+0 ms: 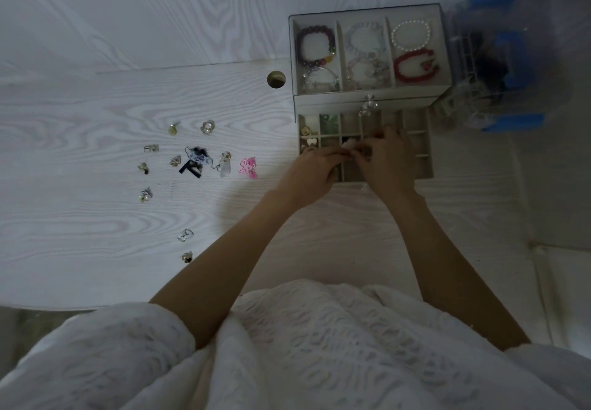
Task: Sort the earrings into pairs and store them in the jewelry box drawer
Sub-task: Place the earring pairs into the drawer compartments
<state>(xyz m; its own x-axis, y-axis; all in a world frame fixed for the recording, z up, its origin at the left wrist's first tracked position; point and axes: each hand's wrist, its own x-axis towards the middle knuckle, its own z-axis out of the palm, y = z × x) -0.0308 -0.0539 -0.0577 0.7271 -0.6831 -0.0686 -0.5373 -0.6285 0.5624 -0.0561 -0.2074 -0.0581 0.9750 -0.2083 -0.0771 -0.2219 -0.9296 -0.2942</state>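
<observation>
- Here both hands meet over the open drawer (415, 150) of the jewelry box (367, 96), which stands toward the far right corner of the worktop (96, 217).
- The left hand (311, 174) and right hand (387, 160) have their fingers curled and pinching a small pale earring (348, 144) between them, just above the drawer's middle compartments.
- A few compartments at the drawer's left end already hold small pieces (too small to tell which).
- The loose earrings (198, 161) lie scattered on the worktop left of the box, among them a pink flower one (248, 167) nearest the drawer.
- The top tray of the box holds bead bracelets (412, 64) in three sections.
- A blurred blue and clear organizer (499, 67) stands beside the box at the worktop's right edge.
</observation>
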